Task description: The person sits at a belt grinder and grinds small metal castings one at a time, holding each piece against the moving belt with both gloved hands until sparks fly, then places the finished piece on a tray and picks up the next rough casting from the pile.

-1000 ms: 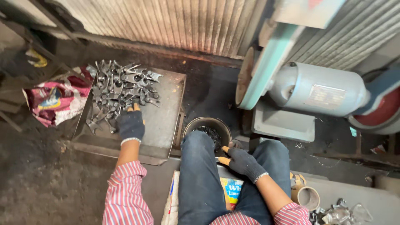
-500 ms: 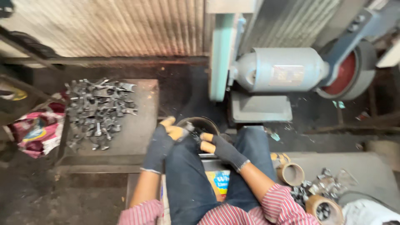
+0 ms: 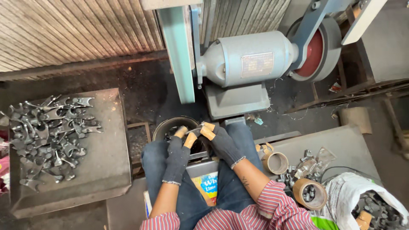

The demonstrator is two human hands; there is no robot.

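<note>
Head view. The person sits with knees apart in blue jeans, sleeves of a red-and-white striped shirt showing at the lower edge. The left hand (image 3: 178, 154), in a dark knitted glove with tan taped fingertips, and the right hand (image 3: 221, 142), gloved alike, meet over the lap, just above a round dark metal bucket (image 3: 167, 126) that stands between the knees. Between the taped fingertips (image 3: 190, 139) of both hands lies a small curved grey metal piece (image 3: 197, 130); both hands are closed upon it, fingers pinched together at its ends. The piece is partly hidden by the fingers, so its full shape cannot be told.

In front of the knees stands a grey bench grinder motor (image 3: 247, 59) on a grey base, with a pale green belt guard (image 3: 179, 51) on its left and a red-faced wheel (image 3: 313, 57) on its right.

To the person's left, well apart from the hands, a dark flat metal stand (image 3: 106, 162) bears a heap of grey forged metal parts (image 3: 49, 134).

To the right lie brown tape rolls (image 3: 277, 162) and a white plastic sack (image 3: 353, 191) holding more dark parts.
</note>
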